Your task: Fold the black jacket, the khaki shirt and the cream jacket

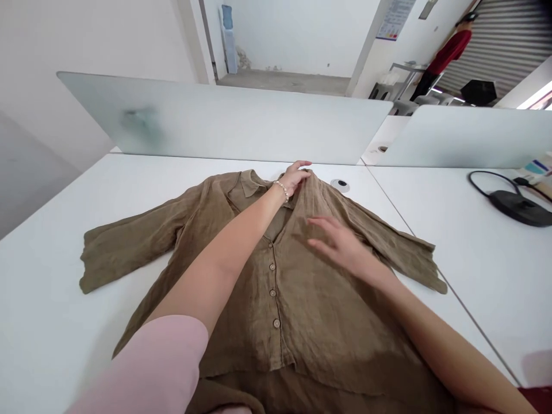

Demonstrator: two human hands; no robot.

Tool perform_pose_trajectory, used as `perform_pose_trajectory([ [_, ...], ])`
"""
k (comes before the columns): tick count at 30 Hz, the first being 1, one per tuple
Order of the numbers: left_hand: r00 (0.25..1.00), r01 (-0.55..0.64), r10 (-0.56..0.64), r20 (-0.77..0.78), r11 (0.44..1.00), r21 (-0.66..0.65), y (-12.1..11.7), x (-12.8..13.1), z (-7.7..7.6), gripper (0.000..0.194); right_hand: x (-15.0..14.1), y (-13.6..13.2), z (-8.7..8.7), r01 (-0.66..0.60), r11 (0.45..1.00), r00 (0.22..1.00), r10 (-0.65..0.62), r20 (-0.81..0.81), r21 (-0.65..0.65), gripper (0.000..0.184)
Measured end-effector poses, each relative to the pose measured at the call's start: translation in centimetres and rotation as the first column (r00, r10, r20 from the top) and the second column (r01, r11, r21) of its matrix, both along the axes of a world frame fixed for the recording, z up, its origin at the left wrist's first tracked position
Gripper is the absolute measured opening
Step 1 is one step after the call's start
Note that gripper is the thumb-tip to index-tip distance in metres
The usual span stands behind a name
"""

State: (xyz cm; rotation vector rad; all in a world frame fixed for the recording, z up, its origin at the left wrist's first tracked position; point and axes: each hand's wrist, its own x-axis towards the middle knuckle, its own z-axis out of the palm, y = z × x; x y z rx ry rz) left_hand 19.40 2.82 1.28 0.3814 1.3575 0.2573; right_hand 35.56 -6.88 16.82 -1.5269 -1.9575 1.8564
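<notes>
An olive-brown linen button-front shirt (276,293) lies spread face up on the white table (64,276), with both sleeves out to the sides. My left hand (294,178), with a beaded bracelet (281,190) at its wrist, grips the far edge of the shirt's collar (245,184). My right hand (338,244) rests flat on the chest of the shirt, fingers apart and holding nothing. Several round buttons (272,293) run down the placket. The shirt's lower end runs out of view.
Frosted glass partitions (215,121) stand along the far side of the table. A black cabled device (515,207) and printed papers (535,172) lie on the adjoining desk to the right. A round cable grommet (340,184) is set in the tabletop. A person in a red top (448,53) stands far off.
</notes>
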Motion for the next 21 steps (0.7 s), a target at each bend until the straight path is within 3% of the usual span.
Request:
perform_pose_trajectory([
  [3, 0.993, 0.12, -0.116, -0.037, 0.985, 0.12, 0.7, -0.6, -0.3, 0.041, -3.0, -3.7, -0.2, -0.22, 0.973, 0.975, 0.217, 0.055, 0.072, 0.057],
  [6, 0.972, 0.235, -0.219, -0.091, 0.938, 0.254, 1.1, -1.2, -1.0, 0.048, -3.6, -6.2, -0.7, -0.363, 0.923, 0.928, 0.346, 0.139, 0.127, 0.056],
  [8, 0.914, 0.404, -0.362, -0.184, 0.85, 0.337, 1.2, -1.9, -1.3, 0.052, -3.5, -7.0, -0.9, -0.393, 0.905, 0.914, 0.364, 0.181, 0.165, 0.055],
  [10, 0.794, 0.608, -0.516, -0.323, 0.692, 0.39, 1.1, -2.7, -1.4, 0.057, -3.5, -7.2, -0.9, -0.4, 0.897, 0.91, 0.363, 0.202, 0.19, 0.054],
  [12, 0.667, 0.744, -0.588, -0.458, 0.552, 0.377, 0.9, -3.6, -1.2, 0.061, -3.6, -7.2, -0.8, -0.401, 0.893, 0.908, 0.36, 0.212, 0.201, 0.053],
  [14, 0.592, 0.801, -0.587, -0.552, 0.503, 0.324, 0.6, -4.6, -0.7, 0.06, -3.7, -7.2, -0.8, -0.397, 0.894, 0.91, 0.353, 0.22, 0.209, 0.053],
  [16, 0.55, 0.822, -0.563, -0.617, 0.495, 0.281, 0.2, -5.4, -0.2, 0.049, -3.8, -7.2, -0.8, -0.391, 0.895, 0.912, 0.344, 0.225, 0.216, 0.052],
  [18, 0.5, 0.856, -0.583, -0.641, 0.448, 0.26, -0.2, -5.8, 0.1, 0.039, -3.8, -7.3, -0.9, -0.387, 0.895, 0.913, 0.338, 0.228, 0.222, 0.052],
  [21, 0.387, 0.921, -0.679, -0.624, 0.319, 0.224, -0.9, -6.0, -0.1, 0.061, -3.8, -7.3, -0.9, -0.386, 0.895, 0.913, 0.335, 0.232, 0.224, 0.052],
])
